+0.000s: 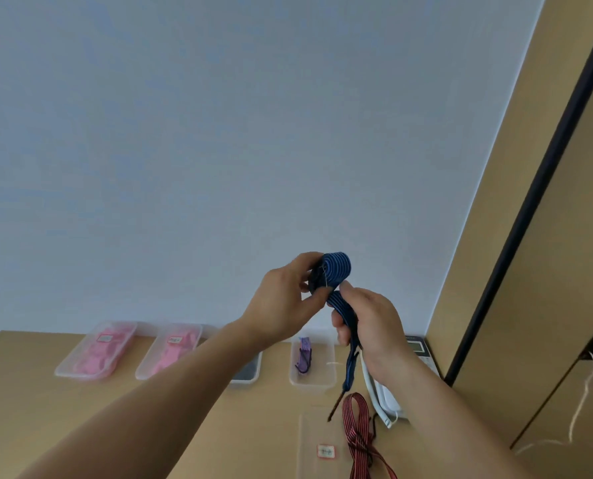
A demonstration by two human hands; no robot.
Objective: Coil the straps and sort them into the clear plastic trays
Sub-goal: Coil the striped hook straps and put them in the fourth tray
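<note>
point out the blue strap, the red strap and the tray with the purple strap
blue strap (336, 269): head view, on the wound coil
red strap (359, 443): head view, where its bands cross
tray with the purple strap (314, 384): head view, on its near wall

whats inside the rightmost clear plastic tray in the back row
One bundled purple strap lies in the clear plastic tray, near its left wall. The right hand, holding a blue striped strap, covers its far right corner, so that part is unseen.
</note>
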